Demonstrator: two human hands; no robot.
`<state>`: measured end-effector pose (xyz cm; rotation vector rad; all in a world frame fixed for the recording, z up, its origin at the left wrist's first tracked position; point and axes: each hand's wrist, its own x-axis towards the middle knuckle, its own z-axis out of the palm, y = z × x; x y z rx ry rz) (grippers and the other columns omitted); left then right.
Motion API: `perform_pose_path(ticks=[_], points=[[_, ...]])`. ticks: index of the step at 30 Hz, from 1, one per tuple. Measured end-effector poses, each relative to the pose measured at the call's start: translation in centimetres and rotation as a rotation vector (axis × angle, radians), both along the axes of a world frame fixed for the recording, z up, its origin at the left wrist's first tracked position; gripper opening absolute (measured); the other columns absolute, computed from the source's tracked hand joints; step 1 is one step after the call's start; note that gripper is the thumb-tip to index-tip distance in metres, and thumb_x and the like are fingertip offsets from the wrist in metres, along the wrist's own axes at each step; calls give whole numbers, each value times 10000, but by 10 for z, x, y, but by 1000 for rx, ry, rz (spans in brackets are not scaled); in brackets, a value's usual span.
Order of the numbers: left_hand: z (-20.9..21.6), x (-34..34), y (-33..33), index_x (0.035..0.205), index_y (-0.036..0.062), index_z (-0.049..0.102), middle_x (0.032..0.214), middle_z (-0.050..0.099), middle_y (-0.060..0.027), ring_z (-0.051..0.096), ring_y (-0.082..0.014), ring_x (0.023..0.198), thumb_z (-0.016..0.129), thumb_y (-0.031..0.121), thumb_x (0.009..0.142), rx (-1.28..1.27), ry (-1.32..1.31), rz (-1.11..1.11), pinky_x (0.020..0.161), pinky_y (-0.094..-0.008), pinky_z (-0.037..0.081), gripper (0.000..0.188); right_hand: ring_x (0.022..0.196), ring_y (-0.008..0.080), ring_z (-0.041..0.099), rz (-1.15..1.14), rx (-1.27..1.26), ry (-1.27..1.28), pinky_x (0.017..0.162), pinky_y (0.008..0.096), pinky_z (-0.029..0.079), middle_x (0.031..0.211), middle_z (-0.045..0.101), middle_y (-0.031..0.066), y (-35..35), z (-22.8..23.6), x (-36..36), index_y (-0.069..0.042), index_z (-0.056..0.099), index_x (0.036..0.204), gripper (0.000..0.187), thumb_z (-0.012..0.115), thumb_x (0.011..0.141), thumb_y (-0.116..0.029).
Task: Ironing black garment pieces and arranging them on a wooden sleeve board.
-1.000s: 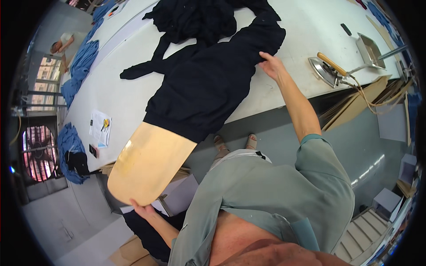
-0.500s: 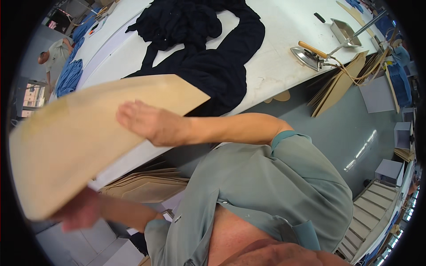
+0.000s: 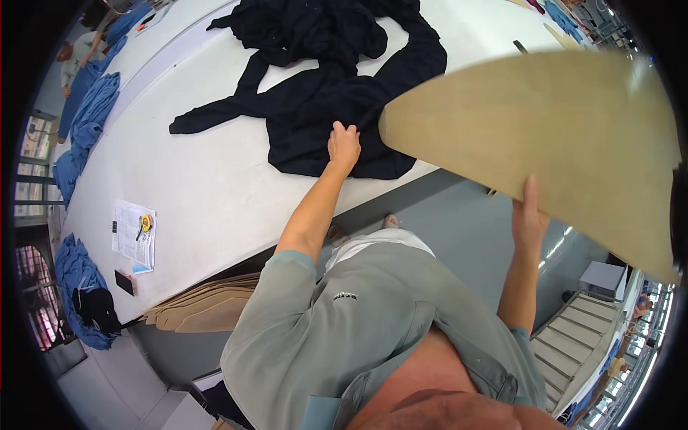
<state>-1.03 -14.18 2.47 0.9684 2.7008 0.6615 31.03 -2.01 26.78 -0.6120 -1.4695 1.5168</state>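
Observation:
A dark navy long-sleeved knit garment lies spread on the white table, its lower edge toward me. My left hand is on this garment near its hem, fingers curled in and closed on the fabric. In my right hand is a large flat tan board, gripped by its lower edge with the thumb on the face toward me. The board is raised at the right, with its narrow rounded end beside the garment's right side. It hides the table's right part and the iron there.
More dark garments are bunched farther back. On the white table lie clipped papers, a yellow tape measure and a phone. Blue garments line the left edge. Tan boards stand below. Another person works far left.
The board has swung from the left across to the right and is now held only by my right hand. My left hand has left it and moved onto the dark garment.

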Motion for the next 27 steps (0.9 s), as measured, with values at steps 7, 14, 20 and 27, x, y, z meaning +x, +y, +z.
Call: perform_pose_path(ticks=[7, 14, 20, 27], points=[[56, 20, -7, 831, 23, 492, 705, 604, -171, 543, -370, 559, 562, 216, 940, 454, 357, -254, 571, -453, 444, 233, 998, 272, 672, 142, -445, -113, 877, 354, 566, 1175, 649, 160, 2, -43, 94, 29, 481, 1337, 405, 542, 940, -23], [165, 28, -7, 808, 20, 427, 699, 595, -141, 482, -232, 558, 443, 299, 1027, 483, -474, -388, 590, -361, 444, 356, 1033, 261, 666, 290, -748, 117, 931, 354, 544, 1181, 656, 157, 4, -111, 9, 23, 504, 1315, 371, 527, 954, -59], [226, 80, 68, 761, 63, 418, 730, 463, 35, 377, -99, 673, 479, 301, 1020, 670, -861, -637, 618, -268, 390, 356, 1074, 251, 631, 662, -824, 111, 1018, 369, 477, 1208, 633, 135, -12, -152, -132, -2, 507, 1312, 356, 551, 966, -71], [211, 89, 4, 942, 42, 620, 948, 636, -99, 588, -277, 870, 566, 188, 954, 840, 428, 59, 782, -356, 472, 157, 1140, 226, 597, 897, -890, -76, 1042, 330, 443, 1261, 617, 78, -15, -151, -221, -30, 531, 1320, 363, 571, 970, -118]])
